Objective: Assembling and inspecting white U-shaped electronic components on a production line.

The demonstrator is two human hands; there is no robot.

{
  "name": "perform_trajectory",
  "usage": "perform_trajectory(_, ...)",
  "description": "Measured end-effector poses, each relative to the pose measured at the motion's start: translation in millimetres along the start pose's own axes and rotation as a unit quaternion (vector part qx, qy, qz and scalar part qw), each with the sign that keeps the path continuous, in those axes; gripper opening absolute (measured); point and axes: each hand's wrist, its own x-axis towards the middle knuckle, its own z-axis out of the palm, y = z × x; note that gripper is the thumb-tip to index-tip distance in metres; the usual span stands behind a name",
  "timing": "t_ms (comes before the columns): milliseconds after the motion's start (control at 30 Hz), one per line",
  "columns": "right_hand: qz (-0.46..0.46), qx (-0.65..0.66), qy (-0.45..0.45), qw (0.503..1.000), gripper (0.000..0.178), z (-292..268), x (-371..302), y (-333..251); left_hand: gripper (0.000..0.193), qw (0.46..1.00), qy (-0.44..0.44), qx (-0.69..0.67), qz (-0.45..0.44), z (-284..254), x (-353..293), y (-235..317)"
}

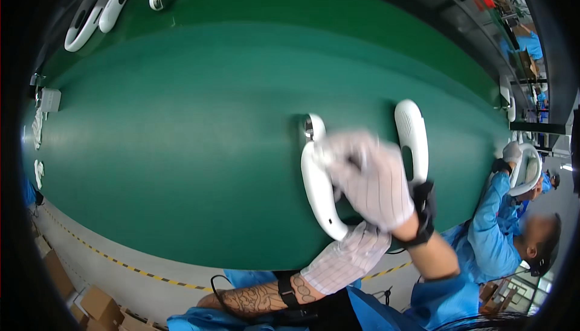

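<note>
Several blurred fingers (345,143) of the gloved right hand (376,186) overlap a white curved device (317,183); whether they grip it, I cannot tell. The gloved left hand (349,257) is at its lower end, fingers mostly hidden, grip unclear. Rightward on the green table (181,149) lies another white device (412,126).

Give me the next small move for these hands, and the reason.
Probably steady the white curved device with the left hand before the right hand works its upper part: the left is already at the lower end, while the right is at the upper part, too blurred to tell whether its fingers grip.
</note>
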Motion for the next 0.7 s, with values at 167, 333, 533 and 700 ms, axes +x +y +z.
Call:
perform_trajectory(167,0.127,0.054,-0.013,0.99,0.022,1.5,-4.0,-13.3,0.036,0.998,-0.044,-0.036,-0.008,-2.3,-4.2,-0.4)
perform_trajectory(333,0.096,0.017,-0.063,0.993,0.021,-6.9,23.2,-21.2,0.031,0.995,0.044,0.088,0.02,-10.4,3.5,-8.6)
perform_trajectory(533,0.074,0.033,-0.015,0.997,0.02,-6.9,16.5,-4.5,0.037,0.999,0.003,0.035,0.009,-0.7,9.3,-4.7)
perform_trajectory(700,0.037,0.013,0.004,0.999,0.016,-9.6,-27.8,7.0,0.034,1.0,-0.008,-0.01,-0.024,22.8,6.5,11.3)
